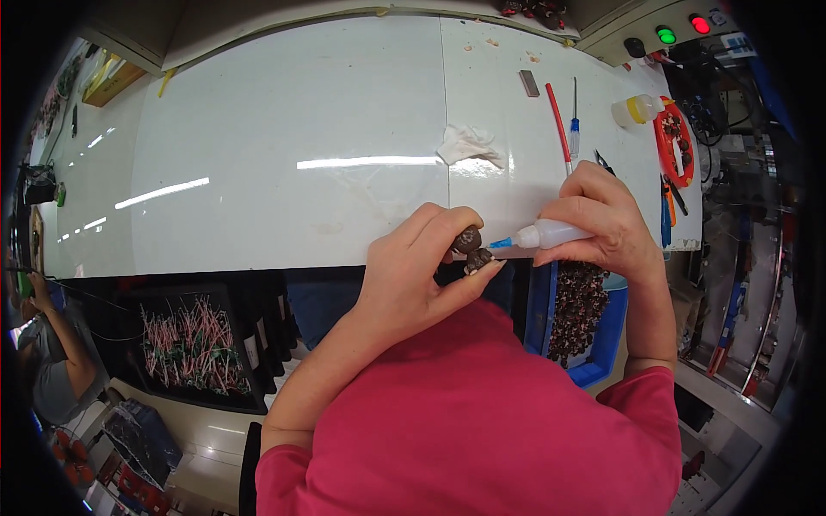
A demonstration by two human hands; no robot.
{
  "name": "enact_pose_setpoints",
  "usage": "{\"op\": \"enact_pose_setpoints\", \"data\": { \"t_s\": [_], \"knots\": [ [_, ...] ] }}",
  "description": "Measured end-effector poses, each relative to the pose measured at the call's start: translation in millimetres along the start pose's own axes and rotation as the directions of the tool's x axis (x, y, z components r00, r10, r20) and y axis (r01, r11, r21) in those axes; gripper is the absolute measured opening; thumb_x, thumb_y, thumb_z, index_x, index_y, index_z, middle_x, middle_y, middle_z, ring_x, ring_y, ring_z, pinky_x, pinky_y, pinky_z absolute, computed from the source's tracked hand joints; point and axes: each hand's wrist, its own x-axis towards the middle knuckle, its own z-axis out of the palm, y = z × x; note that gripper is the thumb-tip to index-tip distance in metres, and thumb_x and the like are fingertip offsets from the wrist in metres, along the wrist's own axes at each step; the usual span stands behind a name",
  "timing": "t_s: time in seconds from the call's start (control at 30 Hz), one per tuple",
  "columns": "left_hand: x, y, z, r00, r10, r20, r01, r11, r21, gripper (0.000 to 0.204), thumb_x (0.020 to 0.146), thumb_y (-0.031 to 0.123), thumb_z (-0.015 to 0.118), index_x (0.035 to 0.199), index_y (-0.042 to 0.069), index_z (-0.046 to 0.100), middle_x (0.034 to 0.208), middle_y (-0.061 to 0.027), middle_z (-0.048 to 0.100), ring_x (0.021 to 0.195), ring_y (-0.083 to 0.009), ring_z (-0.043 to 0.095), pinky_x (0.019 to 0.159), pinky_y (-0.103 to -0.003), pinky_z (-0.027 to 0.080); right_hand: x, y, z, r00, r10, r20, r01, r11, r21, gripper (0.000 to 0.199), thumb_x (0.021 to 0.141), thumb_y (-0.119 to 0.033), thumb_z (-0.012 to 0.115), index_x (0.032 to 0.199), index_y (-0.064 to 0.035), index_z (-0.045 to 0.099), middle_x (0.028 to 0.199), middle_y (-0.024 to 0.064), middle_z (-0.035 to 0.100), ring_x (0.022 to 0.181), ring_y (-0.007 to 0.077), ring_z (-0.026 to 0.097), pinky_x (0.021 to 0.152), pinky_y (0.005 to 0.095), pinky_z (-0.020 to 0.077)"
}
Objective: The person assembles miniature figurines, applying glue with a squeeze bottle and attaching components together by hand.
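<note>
White bench: L hand pinches 2 dark parts; R hand grips 1 squeeze bottle.

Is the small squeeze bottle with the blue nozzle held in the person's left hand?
No, the right hand grips the squeeze bottle, while the left hand holds small dark parts at its blue tip.

Likely factory assembly bench: parts bin, control buttons.
</note>
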Motion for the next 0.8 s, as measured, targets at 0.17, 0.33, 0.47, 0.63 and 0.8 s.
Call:
{"op": "enact_pose_setpoints", "data": {
  "t_s": [0.17, 0.33, 0.47, 0.63, 0.8],
  "knots": [
    [-0.3, 0.0, 1.4, 1.0, -0.009, 0.004, 0.009, 1.0, 0.012, 0.036, 0.07, 0.013, 0.074, 0.099, 0.008, 0.054, 0.078, -0.0044, 0.052, 0.061, -0.0149, 0.055, 0.051, -0.025, 0.044, -2.1, 0.9, 0.8, 1.0, 0.022, 0.005, -0.022, 1.0, 0.018, 0.04, 0.057, -0.035, 0.079, 0.082, -0.0077, 0.064, 0.073, 0.0044, 0.046, 0.067, 0.0205, 0.048, 0.057, 0.0307, 0.0383],
    [5.1, -0.5, 2.0, 1.0, -0.015, 0.0, 0.015, 1.0, 0.026, 0.035, 0.07, 0.013, 0.074, 0.099, 0.008, 0.054, 0.078, -0.0045, 0.052, 0.061, -0.0148, 0.055, 0.051, -0.025, 0.044, -4.8, 10.3, 3.6, 0.999, 0.05, 0.005, -0.05, 0.998, 0.047, 0.04, 0.058, -0.035, 0.079, 0.083, -0.0075, 0.064, 0.073, 0.0044, 0.046, 0.067, 0.0205, 0.049, 0.058, 0.0307, 0.0386],
    [8.1, 6.1, -0.7, 0.999, -0.042, 0.01, 0.042, 0.999, 0.017, 0.034, 0.071, 0.012, 0.074, 0.098, 0.007, 0.055, 0.077, -0.0044, 0.051, 0.06, -0.0147, 0.052, 0.05, -0.024, 0.043, -7.9, 8.4, 3.0, 0.996, 0.084, -0.009, -0.082, 0.991, 0.106, 0.04, 0.059, -0.034, 0.08, 0.084, -0.0068, 0.064, 0.075, 0.0045, 0.048, 0.07, 0.0205, 0.05, 0.06, 0.0301, 0.0403],
    [4.5, 6.8, -0.1, 0.997, -0.076, -0.005, 0.075, 0.997, -0.023, 0.032, 0.072, 0.01, 0.073, 0.098, 0.006, 0.056, 0.076, -0.0049, 0.049, 0.06, -0.0132, 0.049, 0.05, -0.023, 0.041, -29.7, 22.4, 7.8, 0.955, 0.261, -0.143, -0.199, 0.917, 0.346, 0.032, 0.064, -0.019, 0.08, 0.089, -0.0052, 0.065, 0.081, 0.0043, 0.052, 0.079, 0.0174, 0.053, 0.072, 0.0258, 0.0424],
    [1.0, 9.4, -3.6, 0.99, -0.142, -0.001, 0.141, 0.988, -0.067, 0.029, 0.074, 0.009, 0.072, 0.098, 0.004, 0.056, 0.076, -0.005, 0.047, 0.06, -0.0116, 0.048, 0.051, -0.022, 0.041, -59.0, 52.7, 6.5, 0.687, 0.594, -0.418, -0.229, 0.723, 0.652, 0.028, 0.082, -0.01, 0.064, 0.108, -0.0025, 0.057, 0.094, 0.0011, 0.056, 0.083, 0.0106, 0.052, 0.078, 0.0237, 0.0412]
  ]
}}
